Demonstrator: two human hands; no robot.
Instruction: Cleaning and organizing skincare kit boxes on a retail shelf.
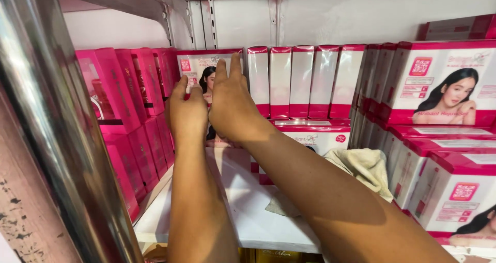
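Both my hands reach deep into a white shelf (243, 201). My left hand (187, 114) and my right hand (231, 103) press flat against the front of one pink-and-white carton (199, 67) that stands upright at the back, showing a printed portrait. My fingers are spread along its face and edges. To its right, a row of matching cartons (302, 82) stands side-on against the back wall.
Pink cartons (126, 108) are stacked along the left side. More pink-and-white cartons (439, 87) pile up on the right. A beige cloth (364, 165) lies on the shelf between them. A shiny metal post (57, 139) frames the left.
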